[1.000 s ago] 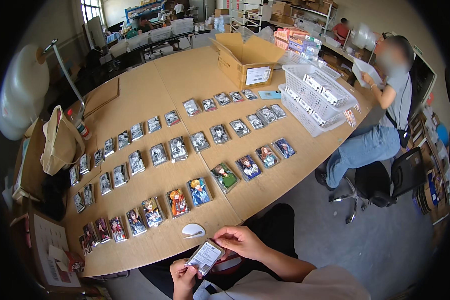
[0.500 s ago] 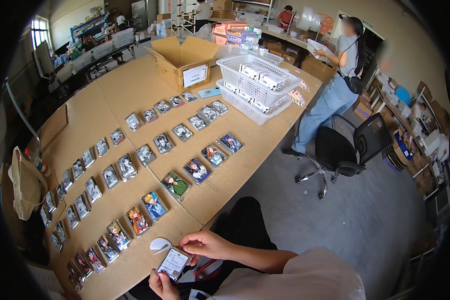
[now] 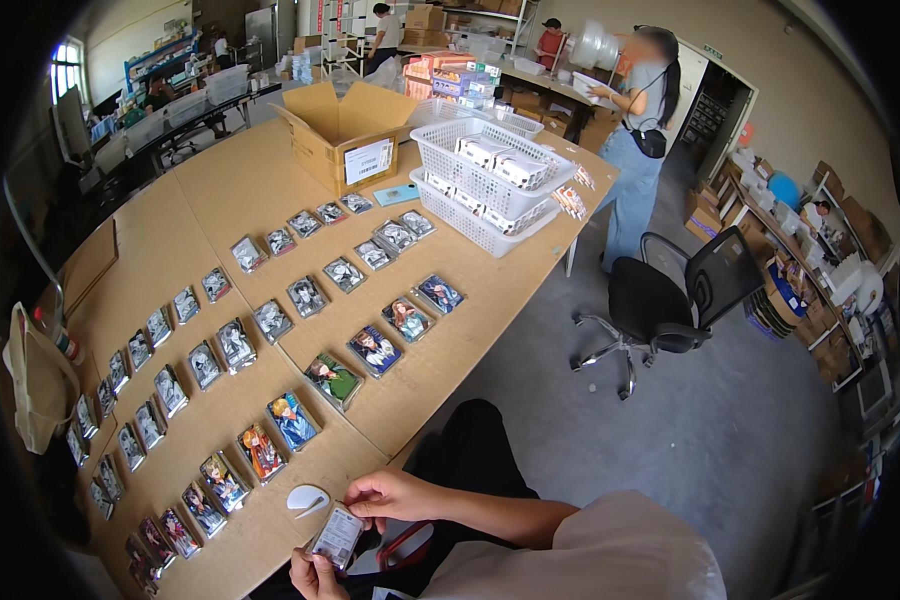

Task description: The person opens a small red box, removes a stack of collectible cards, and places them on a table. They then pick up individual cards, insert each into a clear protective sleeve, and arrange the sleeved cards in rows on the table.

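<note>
Near the bottom of the view, my left hand (image 3: 315, 570) grips the lower end of a small wrapped card pack (image 3: 337, 535), its white printed back facing up. My right hand (image 3: 390, 495) pinches the pack's upper corner. On the table (image 3: 215, 180) just beyond my hands lies a white rounded cutter (image 3: 305, 499). Farther in are rows of similar packs, the nearest with coloured illustrations (image 3: 292, 420), the farther rows mostly grey (image 3: 237, 345).
An open cardboard box (image 3: 325, 150) and stacked white baskets (image 3: 480, 210) with white packets stand at the back. A black chair (image 3: 670, 305) is to the right, a co-worker (image 3: 635, 180) stands beyond it, and a tote bag (image 3: 35, 375) sits at left.
The view has swung to the right. The co-worker has moved from beside the table edge to farther back, away from the chair, revealing a doorway. My hands still grip the pack.
</note>
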The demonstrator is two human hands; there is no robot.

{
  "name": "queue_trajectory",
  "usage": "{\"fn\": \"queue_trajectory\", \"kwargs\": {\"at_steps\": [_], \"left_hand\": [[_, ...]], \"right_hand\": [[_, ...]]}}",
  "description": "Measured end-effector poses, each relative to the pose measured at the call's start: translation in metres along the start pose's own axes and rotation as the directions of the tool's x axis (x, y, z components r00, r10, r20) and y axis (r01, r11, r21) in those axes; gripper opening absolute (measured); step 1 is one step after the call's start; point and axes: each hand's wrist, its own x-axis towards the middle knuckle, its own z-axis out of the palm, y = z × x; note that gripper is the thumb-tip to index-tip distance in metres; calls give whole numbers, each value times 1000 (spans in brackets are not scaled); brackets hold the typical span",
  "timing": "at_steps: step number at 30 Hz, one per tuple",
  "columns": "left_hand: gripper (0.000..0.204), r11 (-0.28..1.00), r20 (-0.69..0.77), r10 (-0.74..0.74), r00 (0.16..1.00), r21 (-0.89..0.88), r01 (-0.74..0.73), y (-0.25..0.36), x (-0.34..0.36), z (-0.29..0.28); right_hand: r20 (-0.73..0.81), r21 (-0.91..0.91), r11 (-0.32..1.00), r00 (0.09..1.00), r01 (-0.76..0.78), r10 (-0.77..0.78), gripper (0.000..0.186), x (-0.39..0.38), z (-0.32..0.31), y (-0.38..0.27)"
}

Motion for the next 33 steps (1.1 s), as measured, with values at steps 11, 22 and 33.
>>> {"fn": "queue_trajectory", "kwargs": {"at_steps": [11, 22, 33], "left_hand": [[17, 999, -26, 19, 999, 27, -19, 18, 7, 4], [56, 832, 213, -317, 924, -405, 379, -13, 12, -7], [62, 525, 324, -419, 848, -676, 518, 23, 25, 32]], "right_hand": [[-187, 34, 999, 982, 26, -20, 20, 1, 10, -17], [-267, -197, 953, 923, 229, -277, 18, -12, 23, -19], [-111, -809, 426, 606, 405, -788, 18, -21, 47, -23]]}}
